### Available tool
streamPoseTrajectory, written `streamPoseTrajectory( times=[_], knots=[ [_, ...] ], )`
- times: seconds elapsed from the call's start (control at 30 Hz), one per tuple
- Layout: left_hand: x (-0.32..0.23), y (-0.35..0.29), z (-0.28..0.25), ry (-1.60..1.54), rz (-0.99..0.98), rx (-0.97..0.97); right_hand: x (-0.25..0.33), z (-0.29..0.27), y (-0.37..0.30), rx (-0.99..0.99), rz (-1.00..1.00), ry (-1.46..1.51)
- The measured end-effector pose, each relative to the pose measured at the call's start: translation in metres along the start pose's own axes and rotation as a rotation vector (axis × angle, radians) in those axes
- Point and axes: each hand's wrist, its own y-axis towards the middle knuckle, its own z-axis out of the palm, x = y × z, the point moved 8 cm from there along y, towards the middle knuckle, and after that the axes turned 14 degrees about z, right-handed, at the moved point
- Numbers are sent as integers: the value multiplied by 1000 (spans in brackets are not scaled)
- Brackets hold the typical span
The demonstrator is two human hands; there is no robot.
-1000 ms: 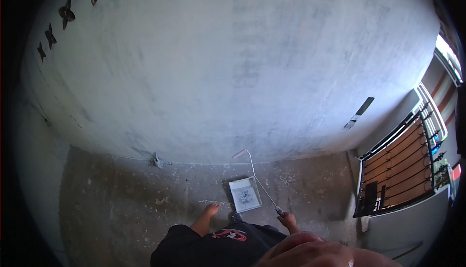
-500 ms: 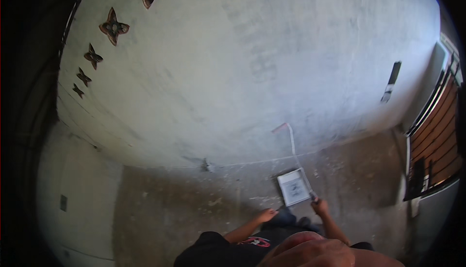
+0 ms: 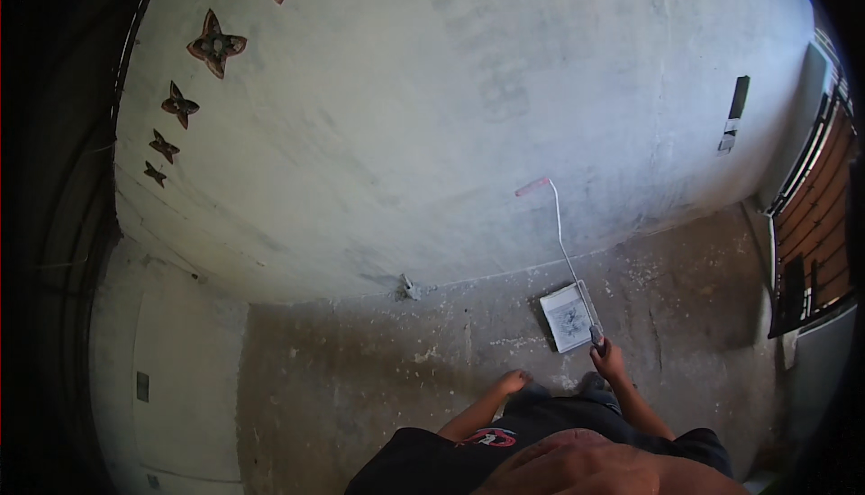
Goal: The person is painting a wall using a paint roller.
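My right hand (image 3: 610, 359) is closed around the dark grip of a paint roller (image 3: 562, 232) with a long, thin, pale bent rod. Its pinkish roller head (image 3: 532, 188) is up in front of the lower wall; whether it touches cannot be told. Beneath the rod, a white paint tray (image 3: 560, 306) lies on the floor, with grey-streaked patches inside. Over my left thigh, my left hand (image 3: 514, 381) hangs with its fingers curled in, and nothing shows in it.
A wide pale wall (image 3: 387, 135) with grey smudges rises ahead. Star-shaped ornaments (image 3: 216, 44) run down its left side. A dark strip (image 3: 740, 99) is on the wall at right, near a barred opening (image 3: 815, 216). The brown floor (image 3: 360, 351) has white specks.
The roller head has moved higher against the wall, with my right hand still on the grip. My view has shifted, so the wall and tray appear farther right and the floor higher.
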Motion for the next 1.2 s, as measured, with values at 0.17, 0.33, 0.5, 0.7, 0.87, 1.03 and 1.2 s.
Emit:
streamPoseTrajectory(
  times=[0.17,0.33,0.5,0.7,0.87,1.03,1.2],
  knots=[
    [27,-43,14,-153,-40,236,99,-21,-1,-59,-118,-9],
    [50,-95,-18,-238,-62,193,247,-43,15,-240,-400,111],
    [88,-144,-62,-329,-48,78,424,-83,7,-366,-577,214],
    [155,-186,-109,-456,-8,-46,586,-124,-24,-464,-699,269],
    [246,-266,-110,-562,16,-153,684,-144,-57,-470,-751,287],
    [285,-286,-99,-672,14,-255,766,-178,-72,-557,-797,284],
    [243,-288,-113,-808,-25,-365,850,-209,-87,-582,-845,180]
  ],
)
